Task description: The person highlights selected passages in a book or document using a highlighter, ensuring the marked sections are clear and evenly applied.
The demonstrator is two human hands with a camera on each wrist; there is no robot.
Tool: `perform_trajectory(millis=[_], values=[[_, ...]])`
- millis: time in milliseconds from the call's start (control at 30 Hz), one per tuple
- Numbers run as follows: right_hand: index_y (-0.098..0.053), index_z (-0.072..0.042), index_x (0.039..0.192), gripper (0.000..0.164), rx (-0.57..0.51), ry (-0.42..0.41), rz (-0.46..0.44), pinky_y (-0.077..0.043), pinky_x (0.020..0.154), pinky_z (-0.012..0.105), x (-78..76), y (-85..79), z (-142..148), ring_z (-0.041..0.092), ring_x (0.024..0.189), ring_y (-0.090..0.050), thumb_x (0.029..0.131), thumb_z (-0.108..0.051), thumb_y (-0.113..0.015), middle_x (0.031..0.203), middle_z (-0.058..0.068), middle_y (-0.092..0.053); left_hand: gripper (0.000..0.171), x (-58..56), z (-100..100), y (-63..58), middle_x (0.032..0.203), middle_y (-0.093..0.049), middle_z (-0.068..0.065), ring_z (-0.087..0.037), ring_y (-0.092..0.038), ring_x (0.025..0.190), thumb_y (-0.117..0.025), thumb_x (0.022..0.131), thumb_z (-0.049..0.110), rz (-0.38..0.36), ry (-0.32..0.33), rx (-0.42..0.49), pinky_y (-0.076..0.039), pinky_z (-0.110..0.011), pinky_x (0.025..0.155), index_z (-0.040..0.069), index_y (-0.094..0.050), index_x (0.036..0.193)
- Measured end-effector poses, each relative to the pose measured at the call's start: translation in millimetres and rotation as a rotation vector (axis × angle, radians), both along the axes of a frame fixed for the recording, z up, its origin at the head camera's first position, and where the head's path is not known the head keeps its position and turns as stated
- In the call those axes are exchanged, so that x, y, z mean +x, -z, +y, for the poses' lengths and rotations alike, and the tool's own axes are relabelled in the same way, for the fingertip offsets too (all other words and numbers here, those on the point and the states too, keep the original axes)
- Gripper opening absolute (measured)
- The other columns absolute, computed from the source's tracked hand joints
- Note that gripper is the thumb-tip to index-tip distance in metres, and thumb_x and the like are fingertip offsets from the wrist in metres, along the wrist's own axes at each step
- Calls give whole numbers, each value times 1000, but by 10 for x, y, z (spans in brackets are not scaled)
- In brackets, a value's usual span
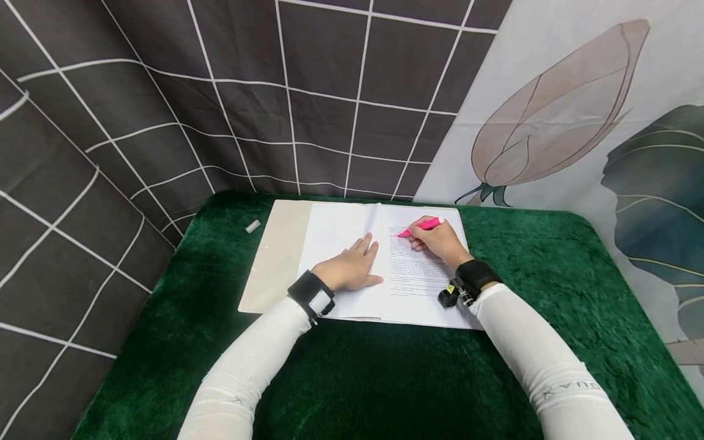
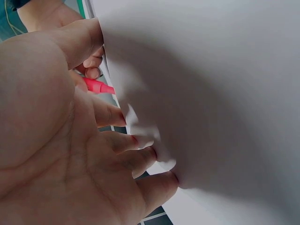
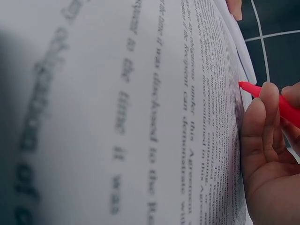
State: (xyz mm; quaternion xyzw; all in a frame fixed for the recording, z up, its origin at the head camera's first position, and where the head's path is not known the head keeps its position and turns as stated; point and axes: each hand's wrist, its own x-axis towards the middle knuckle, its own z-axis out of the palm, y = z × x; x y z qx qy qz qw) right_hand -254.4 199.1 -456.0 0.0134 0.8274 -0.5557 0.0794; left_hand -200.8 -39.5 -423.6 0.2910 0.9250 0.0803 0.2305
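An open booklet of white pages lies on the green cloth, its right page (image 1: 418,293) printed with dense lines of text. My right hand (image 1: 440,241) pinches a pink highlighter (image 1: 431,224), its tip at the upper lines of print. In the right wrist view the highlighter (image 3: 253,89) meets the page close to the text, with my curled fingers (image 3: 255,136) resting along the paper. My left hand (image 1: 352,266) lies spread on the blank left page (image 1: 330,229), beside the fold. In the left wrist view its fingertips (image 2: 171,180) press on the paper.
A cream cover flap (image 1: 275,256) extends left of the pages. Farther left on the green cloth (image 1: 220,342) lies a small translucent piece (image 1: 252,226). Behind the table hang a dark grid-patterned curtain (image 1: 324,61) and a floral one (image 1: 550,122).
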Motion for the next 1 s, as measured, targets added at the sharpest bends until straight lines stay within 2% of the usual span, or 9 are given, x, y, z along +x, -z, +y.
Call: perform_trajectory(millis=[367,1000], values=[[-67,4,105,31,10,-7,-27,-56,56,18,-7,-10,42,9,59,-66,91,-24,-67,74,4,-71,85,-7,-2,3,163,7,-20,-34,-5,148,-46,98,52,-5,1,-6,-21,-51,117,3,-8,156],[-67,3,105,29,23,5,-18,-56,55,17,13,-15,93,7,57,-65,91,-22,-67,77,5,-71,85,-15,6,37,163,6,-19,-33,-4,148,-46,97,53,3,0,-10,-21,-50,117,3,-8,156]])
